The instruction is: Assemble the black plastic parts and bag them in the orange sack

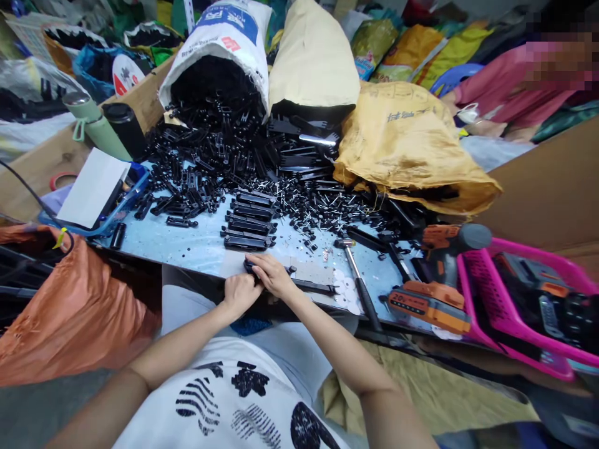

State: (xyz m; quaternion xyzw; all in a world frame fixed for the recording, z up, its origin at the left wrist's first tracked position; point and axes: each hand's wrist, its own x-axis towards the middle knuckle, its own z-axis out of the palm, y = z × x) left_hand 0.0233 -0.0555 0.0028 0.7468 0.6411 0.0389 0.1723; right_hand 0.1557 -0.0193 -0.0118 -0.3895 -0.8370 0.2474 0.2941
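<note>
Table edge point(187, 259): hands point(239, 292) point(274, 274) on black strip point(314, 287).

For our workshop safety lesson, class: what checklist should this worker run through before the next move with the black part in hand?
1. Left hand and right hand both on the black plastic part: ok.
2. Part's pieces seated together: cannot tell, the hands cover the joint.
3. Hammer lying right of the hands, untouched: ok.
4. Cordless drill lying apart from the hands: ok.
5. Table near the hands free of loose small parts: not ok.
</note>
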